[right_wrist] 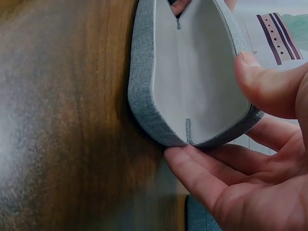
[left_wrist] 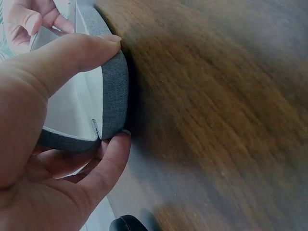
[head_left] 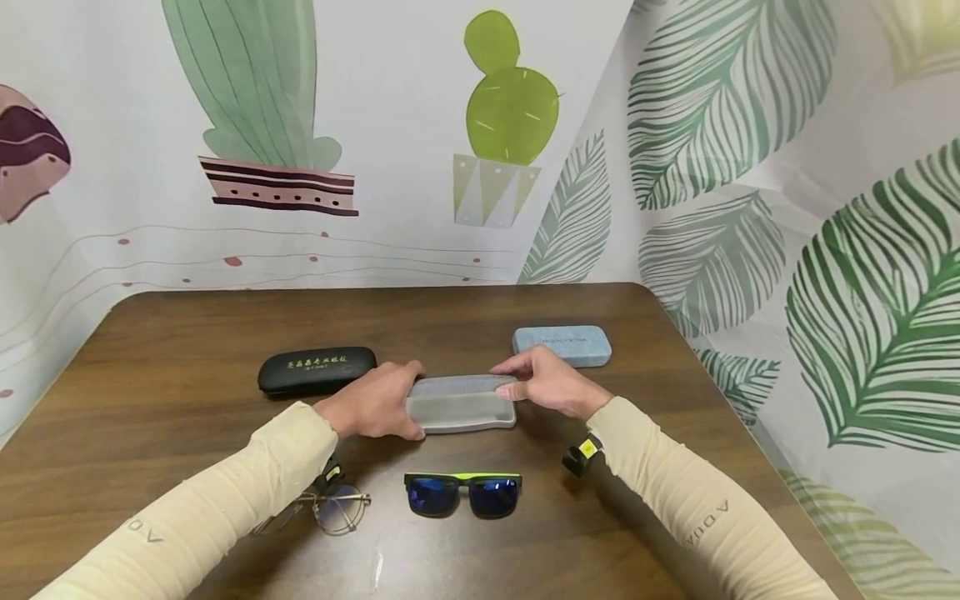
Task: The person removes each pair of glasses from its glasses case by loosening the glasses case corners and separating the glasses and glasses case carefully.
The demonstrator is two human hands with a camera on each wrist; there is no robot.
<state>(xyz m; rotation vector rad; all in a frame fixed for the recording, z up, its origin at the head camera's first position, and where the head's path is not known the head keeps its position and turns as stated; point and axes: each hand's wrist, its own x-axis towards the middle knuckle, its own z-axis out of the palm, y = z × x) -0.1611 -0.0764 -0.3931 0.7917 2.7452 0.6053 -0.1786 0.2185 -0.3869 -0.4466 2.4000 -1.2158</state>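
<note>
A grey glasses case [head_left: 457, 406] lies unfolded in the middle of the table, its pale lining [right_wrist: 197, 82] showing and nothing inside it. At its left end my left hand [head_left: 378, 402] grips the case, the thumb over one rim and fingers around the hinge end, as the left wrist view shows. My right hand [head_left: 551, 383] holds the other end; in the right wrist view the thumb presses the lid's edge and the fingertips touch the hinge end. Nearer to me lie sunglasses [head_left: 463, 495] with blue lenses, and round thin-framed glasses [head_left: 339, 509] partly hidden by the left sleeve.
A black glasses case [head_left: 317, 371] with gold lettering sits behind the left hand. Beyond the right hand is a light blue case [head_left: 562, 345]. The wooden table [head_left: 187, 325] ends at a patterned wall covering. Dark wrist devices [head_left: 579, 457] hang under both sleeves.
</note>
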